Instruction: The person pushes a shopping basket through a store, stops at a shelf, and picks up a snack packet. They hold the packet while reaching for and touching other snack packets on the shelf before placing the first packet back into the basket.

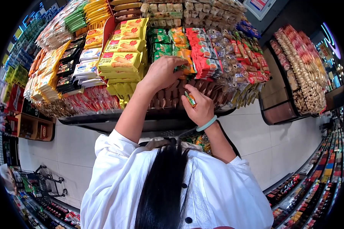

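Note:
My left hand [165, 73] reaches over the stacked display, its fingers bent down at the orange snack packets [184, 57]. A bit of green wrapper shows between its thumb and fingers, mostly hidden by the hand. Lower and to the right, my right hand [201, 106] is closed on a small green-and-orange snack packet [190, 99]. A pale green bangle [206, 123] circles the right wrist. Beside the orange packets lie green packets [162, 49] on the left and red-and-white packets [204, 53] on the right. Brown-wrapped bars [168, 96] stand along the front below both hands.
Yellow biscuit packs [120, 61] are piled left of my left arm. Below my forearms, a dark-rimmed basket holds orange-and-green packets [202, 144]. Another snack stand [300, 72] is at right. A shopping cart [38, 181] stands lower left; shelves [313, 183] line the lower right.

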### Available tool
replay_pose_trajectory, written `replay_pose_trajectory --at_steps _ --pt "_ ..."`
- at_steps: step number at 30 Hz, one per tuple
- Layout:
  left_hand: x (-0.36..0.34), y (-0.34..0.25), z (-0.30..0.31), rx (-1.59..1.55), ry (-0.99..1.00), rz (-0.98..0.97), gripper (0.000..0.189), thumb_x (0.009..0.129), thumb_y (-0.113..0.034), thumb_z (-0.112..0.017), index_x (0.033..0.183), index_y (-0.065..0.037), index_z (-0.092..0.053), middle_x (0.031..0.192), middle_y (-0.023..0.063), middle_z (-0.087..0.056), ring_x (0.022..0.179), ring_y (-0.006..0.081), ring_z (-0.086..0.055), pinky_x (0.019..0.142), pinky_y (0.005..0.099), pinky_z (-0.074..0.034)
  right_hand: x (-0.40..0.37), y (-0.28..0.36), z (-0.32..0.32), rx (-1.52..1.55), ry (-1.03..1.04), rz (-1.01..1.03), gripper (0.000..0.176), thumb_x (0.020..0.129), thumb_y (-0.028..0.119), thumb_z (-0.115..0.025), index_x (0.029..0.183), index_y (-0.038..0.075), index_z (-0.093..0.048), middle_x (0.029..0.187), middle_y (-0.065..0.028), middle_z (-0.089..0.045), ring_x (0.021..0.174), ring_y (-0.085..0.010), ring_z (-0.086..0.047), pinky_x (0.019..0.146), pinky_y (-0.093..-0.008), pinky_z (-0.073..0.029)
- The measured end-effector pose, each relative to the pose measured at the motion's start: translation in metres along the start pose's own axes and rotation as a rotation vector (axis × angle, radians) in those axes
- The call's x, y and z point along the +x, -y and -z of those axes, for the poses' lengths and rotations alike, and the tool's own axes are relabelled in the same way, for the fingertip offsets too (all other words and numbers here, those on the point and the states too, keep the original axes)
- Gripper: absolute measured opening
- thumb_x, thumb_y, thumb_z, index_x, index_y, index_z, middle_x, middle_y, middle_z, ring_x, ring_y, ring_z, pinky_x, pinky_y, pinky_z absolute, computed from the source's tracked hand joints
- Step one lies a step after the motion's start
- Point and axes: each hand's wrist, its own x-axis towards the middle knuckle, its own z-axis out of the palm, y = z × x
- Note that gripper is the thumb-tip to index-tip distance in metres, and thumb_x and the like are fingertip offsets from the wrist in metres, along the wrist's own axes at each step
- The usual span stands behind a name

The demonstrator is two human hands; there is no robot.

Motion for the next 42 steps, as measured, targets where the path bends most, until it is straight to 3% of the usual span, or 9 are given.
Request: replay_pose_trajectory --at_steps 8,14,15,21,27,33,38,39,42 --pt "-0.012 -0.015 0.006 0.228 -0.035 0.006 0.034 0.081 -0.017 -0.063 0.115 -0.012 -0.064 0.121 0.0088 -0.061 0.116 0.0288 -0.052 0.1 0.0421 -0.035 -0.002 -0.001 0.002 0.011 0.008 0.021 0.031 0.082 0.015 -0.064 0.11 0.002 -0.059 0.094 -0.017 -0.067 0.084 -0.0325 -0.066 0.069 -0.0385 -0.054" --pt "-0.026 -0.008 -0.013 0.3 -0.107 -0.17 0.043 0.089 -0.03 -0.054 0.13 -0.016 -0.051 0.14 0.0051 -0.044 0.134 0.0279 -0.033 0.111 0.0496 -0.017 -0.004 -0.003 0.002 0.017 0.014 0.04 0.028 0.082 0.015 -0.064 0.106 0.001 -0.059 0.092 -0.0171 -0.066 0.081 -0.0334 -0.065 0.069 -0.0383 -0.053" --pt "-0.028 -0.007 -0.014 0.35 -0.036 -0.143 0.046 0.093 -0.036 -0.047 0.135 -0.018 -0.046 0.145 0.002 -0.039 0.138 0.0268 -0.026 0.113 0.05 -0.009 -0.004 -0.002 0.002 0.017 0.012 0.049 0.028 0.082 0.015 -0.064 0.105 0.001 -0.059 0.091 -0.0169 -0.066 0.081 -0.0334 -0.065 0.068 -0.0383 -0.053" --pt "-0.029 -0.008 -0.015 0.396 -0.025 -0.141 0.048 0.095 -0.039 -0.044 0.139 -0.021 -0.041 0.146 -0.0001 -0.038 0.14 0.0251 -0.023 0.114 0.0465 0.0 -0.008 -0.001 0.002 0.004 0.032 0.038 0.024 0.082 0.015 -0.064 0.1 -0.001 -0.061 0.089 -0.0161 -0.066 0.079 -0.0329 -0.065 0.067 -0.038 -0.053" --pt "-0.029 -0.002 -0.019 0.352 -0.042 -0.154 0.05 0.093 -0.042 -0.045 0.138 -0.022 -0.043 0.146 -0.0005 -0.038 0.14 0.0281 -0.023 0.113 0.0519 -0.002 -0.008 0.002 0.003 0.015 0.031 0.038 0.022 0.081 0.014 -0.065 0.097 -0.001 -0.061 0.088 -0.0158 -0.066 0.077 -0.0325 -0.065 0.066 -0.0377 -0.053" --pt "-0.029 -0.002 -0.017 0.359 -0.022 -0.144 0.05 0.095 -0.042 -0.044 0.14 -0.021 -0.04 0.146 -0.0009 -0.037 0.141 0.0275 -0.021 0.114 0.0479 0.0 -0.009 0.001 0.002 0.039 0.02 0.039 0.024 0.081 0.014 -0.065 0.099 -0.001 -0.061 0.087 -0.016 -0.066 0.077 -0.0333 -0.065 0.066 -0.0374 -0.053" --pt "-0.033 -0.016 -0.003 0.193 -0.096 -0.183 0.052 0.091 -0.034 -0.053 0.139 -0.019 -0.041 0.146 0.0026 -0.038 0.139 0.0293 -0.023 0.113 0.0481 -0.006 -0.01 0.002 0.005 0.179 0.044 -0.143 0.03 0.08 0.013 -0.066 0.105 -0.001 -0.059 0.086 -0.0185 -0.065 0.078 -0.0349 -0.065 0.066 -0.0357 -0.052" --pt "-0.034 -0.023 0.004 0.119 -0.114 -0.197 0.053 0.09 -0.032 -0.055 0.139 -0.019 -0.041 0.145 0.0034 -0.038 0.139 0.0296 -0.024 0.113 0.0479 -0.008 -0.007 0.003 0.009 0.179 0.069 -0.119 0.03 0.081 0.01 -0.065 0.107 -0.001 -0.058 0.083 -0.0137 -0.067 0.074 -0.0304 -0.066 0.066 -0.0334 -0.053" --pt "-0.047 -0.037 0.02 -0.389 -0.071 -0.171 0.035 0.086 -0.016 -0.061 0.12 -0.007 -0.059 0.124 0.0121 -0.058 0.117 0.0274 -0.053 0.098 0.0364 -0.04 -0.009 -0.001 0.012 0.576 0.248 -0.414 0.034 0.081 0.006 -0.063 0.114 0.0 -0.056 0.083 -0.0077 -0.067 0.068 -0.0199 -0.066 0.058 -0.0294 -0.052"
